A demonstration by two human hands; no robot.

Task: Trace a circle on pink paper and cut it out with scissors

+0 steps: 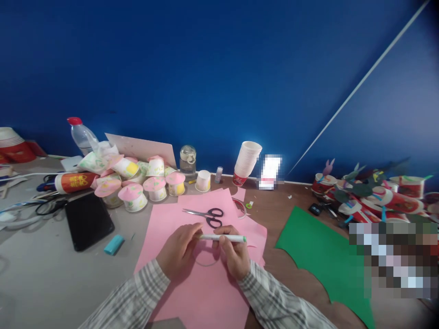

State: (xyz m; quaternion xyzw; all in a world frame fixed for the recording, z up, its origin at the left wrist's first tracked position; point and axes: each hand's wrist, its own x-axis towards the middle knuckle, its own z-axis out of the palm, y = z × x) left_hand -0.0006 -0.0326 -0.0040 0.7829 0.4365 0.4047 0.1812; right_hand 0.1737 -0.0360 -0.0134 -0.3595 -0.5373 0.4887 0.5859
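A white marker (222, 238) with a green end lies level in my right hand (235, 256), whose fingers are closed around its barrel. My left hand (180, 249) pinches the marker's other end, and its fingertips partly cover that end. Both hands are over a pink paper sheet (199, 297). A thin curved line (206, 265) shows on the paper just below the marker; its upper part is hidden by the hands. Scissors (207, 213) with dark handles rest on the pink paper beyond my hands, blades pointing left.
Several paper cups with pink tops (133, 197) stand back left, near a black tablet (89, 222) and a blue block (114, 245). A leaning cup stack (247, 160) and a glass jar (188, 160) stand by the blue wall. Green paper (318, 256) lies right, near decorated cups (360, 212).
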